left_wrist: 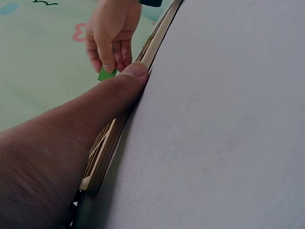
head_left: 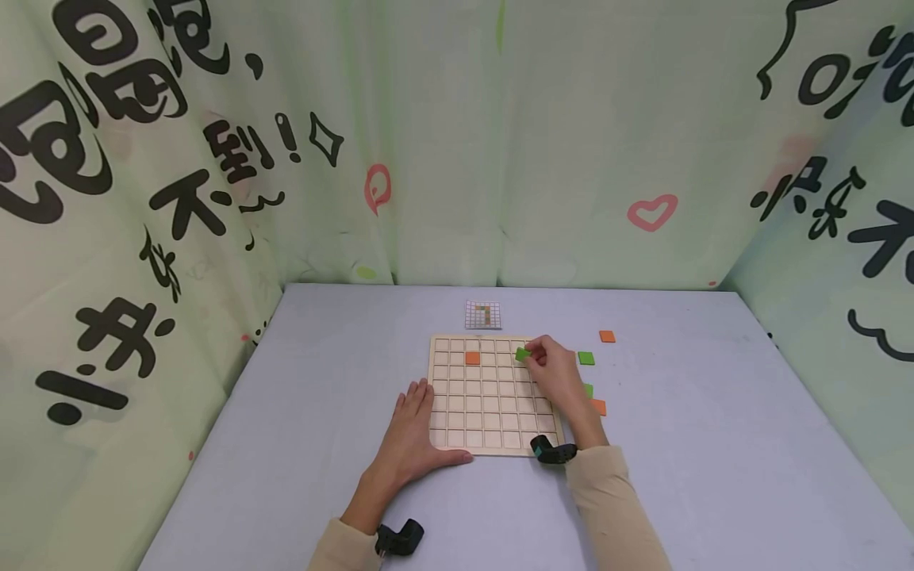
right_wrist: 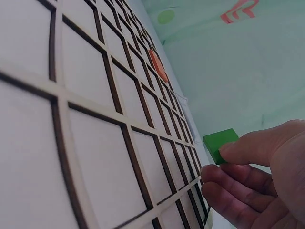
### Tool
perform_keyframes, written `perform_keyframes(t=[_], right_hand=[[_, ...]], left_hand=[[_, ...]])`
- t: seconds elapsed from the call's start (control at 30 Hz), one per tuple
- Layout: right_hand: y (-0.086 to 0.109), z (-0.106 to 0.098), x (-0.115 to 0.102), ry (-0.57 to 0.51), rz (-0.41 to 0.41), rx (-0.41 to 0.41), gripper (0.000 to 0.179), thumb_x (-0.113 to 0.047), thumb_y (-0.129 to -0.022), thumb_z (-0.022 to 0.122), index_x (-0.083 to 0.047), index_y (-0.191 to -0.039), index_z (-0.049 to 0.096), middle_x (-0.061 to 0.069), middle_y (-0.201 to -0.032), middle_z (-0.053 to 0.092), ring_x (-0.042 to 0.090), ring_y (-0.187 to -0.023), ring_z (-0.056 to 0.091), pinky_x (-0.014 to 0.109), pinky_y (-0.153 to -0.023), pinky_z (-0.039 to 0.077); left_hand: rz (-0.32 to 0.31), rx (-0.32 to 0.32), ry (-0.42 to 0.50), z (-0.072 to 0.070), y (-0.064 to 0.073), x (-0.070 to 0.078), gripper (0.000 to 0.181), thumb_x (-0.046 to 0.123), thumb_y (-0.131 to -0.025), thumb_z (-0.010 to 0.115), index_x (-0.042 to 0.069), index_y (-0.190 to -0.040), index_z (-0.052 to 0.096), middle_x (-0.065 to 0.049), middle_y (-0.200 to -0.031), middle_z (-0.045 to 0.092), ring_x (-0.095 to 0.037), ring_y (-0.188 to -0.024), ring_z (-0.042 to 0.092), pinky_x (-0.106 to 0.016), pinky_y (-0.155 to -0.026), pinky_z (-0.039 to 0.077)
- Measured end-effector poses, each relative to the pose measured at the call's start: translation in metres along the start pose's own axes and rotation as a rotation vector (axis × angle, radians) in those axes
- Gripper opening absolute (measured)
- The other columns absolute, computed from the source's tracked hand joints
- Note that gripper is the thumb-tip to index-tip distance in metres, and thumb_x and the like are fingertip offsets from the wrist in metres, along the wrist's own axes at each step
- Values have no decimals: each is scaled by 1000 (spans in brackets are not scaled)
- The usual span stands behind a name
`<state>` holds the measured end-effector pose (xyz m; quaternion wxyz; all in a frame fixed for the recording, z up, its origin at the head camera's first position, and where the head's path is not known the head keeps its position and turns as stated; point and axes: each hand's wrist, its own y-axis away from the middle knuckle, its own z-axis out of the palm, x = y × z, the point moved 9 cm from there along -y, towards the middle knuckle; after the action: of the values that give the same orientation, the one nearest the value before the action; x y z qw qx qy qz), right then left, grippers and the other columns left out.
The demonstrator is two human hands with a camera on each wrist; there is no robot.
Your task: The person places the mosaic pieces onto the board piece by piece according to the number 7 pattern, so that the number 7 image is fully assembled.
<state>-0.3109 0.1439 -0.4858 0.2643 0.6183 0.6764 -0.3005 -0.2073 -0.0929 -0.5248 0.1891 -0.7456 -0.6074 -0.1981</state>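
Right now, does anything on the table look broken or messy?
Nothing looks broken or spilled. The board lies flat, and the right hand pinches a green tile. Only the loose tiles to the board's right look a bit messy: they're unevenly spaced.

A board [head_left: 494, 404] is lying on the bench [head_left: 343, 357], one tile [head_left: 473, 358] sitting in it, a card [head_left: 483, 316] lying behind, more tiles [head_left: 586, 358] lying to its right.
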Motion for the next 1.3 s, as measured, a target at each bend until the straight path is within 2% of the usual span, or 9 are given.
perform_keyframes(t=[0.77,1.3], right_hand=[[-7,23,-14,16,-38,-54,17,-12,-98,61,-8,-114,63,9,-102,64,21,-89,57,33,-77,51],[-11,34,-19,47,-72,-70,16,-13,-97,63,-6,-112,64,9,-97,65,21,-86,58,34,-76,51]], left_hand=[[-8,-11,-10,0,-1,0,129,74,-65,77,-5,-155,28,-20,-164,27,-34,-155,20,-48,-129,17],[-21,-15,-5,1,-1,-1,130,75,-65,77,-4,-156,27,-19,-165,26,-33,-156,18,-48,-129,16]])
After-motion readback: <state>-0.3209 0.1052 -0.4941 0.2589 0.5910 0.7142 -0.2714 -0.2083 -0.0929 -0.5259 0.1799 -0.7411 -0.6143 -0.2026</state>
